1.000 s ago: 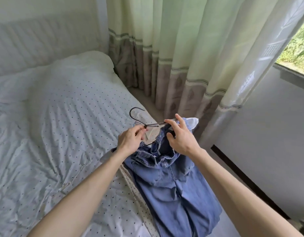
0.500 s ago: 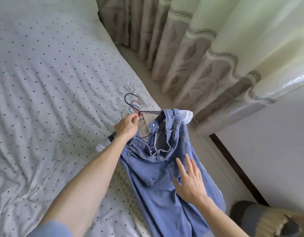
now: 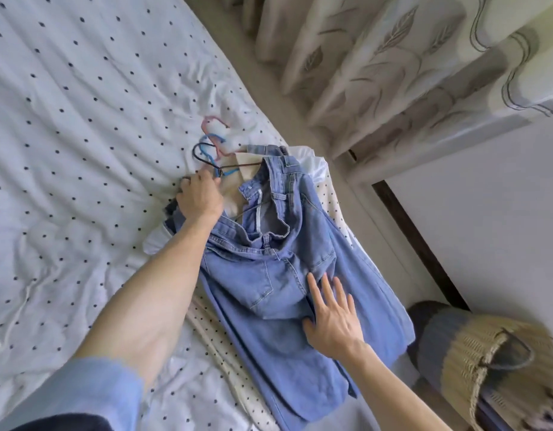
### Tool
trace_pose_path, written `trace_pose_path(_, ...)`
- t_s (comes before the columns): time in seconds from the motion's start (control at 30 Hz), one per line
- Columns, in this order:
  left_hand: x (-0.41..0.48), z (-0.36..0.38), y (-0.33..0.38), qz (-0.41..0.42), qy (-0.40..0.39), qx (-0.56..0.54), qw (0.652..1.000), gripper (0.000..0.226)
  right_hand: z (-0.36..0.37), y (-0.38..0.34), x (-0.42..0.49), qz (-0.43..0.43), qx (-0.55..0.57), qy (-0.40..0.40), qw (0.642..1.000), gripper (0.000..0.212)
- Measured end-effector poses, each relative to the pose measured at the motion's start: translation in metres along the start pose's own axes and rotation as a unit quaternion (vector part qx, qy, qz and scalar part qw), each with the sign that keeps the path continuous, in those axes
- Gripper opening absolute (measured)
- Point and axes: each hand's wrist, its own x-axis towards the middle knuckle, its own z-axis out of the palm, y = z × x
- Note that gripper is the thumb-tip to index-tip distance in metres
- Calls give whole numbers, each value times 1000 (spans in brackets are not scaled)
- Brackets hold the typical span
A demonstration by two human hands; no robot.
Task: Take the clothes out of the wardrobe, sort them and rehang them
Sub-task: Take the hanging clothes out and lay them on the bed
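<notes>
Our left hand (image 3: 200,195) grips the thin wire hanger (image 3: 241,165); our right hand (image 3: 332,321) lies flat, fingers spread, on soft denim jeans (image 3: 269,275).

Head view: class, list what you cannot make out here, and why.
Clothes under the jeans: head view, covered by the jeans.
Hangers: head view, bars hidden by jeans and left hand.
Basket: head view, blurred, cut by the edge.

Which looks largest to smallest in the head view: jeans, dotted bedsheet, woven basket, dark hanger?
1. dotted bedsheet
2. jeans
3. woven basket, though the frame edge cuts it off, so its rank is unsure
4. dark hanger, mostly hidden under the jeans
</notes>
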Motion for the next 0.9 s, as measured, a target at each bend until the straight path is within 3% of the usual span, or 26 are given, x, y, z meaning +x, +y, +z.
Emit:
trace_pose_path(0.23,-3,-24,29,108,86,-27,990,30,9,1,0,41,27,75,996,90)
trace_pose_path(0.37,15,-34,36,105,79,-58,990,27,3,6,6,28,28,140,989,90)
trace_pose_path(0.67,31,4,27,-28,-28,22,999,32,-3,5,22,5,51,39,998,88)
trace_pose_path(0.9,9,-17,27,5,-36,46,998,41,-15,10,5,-18,89,27,995,72)
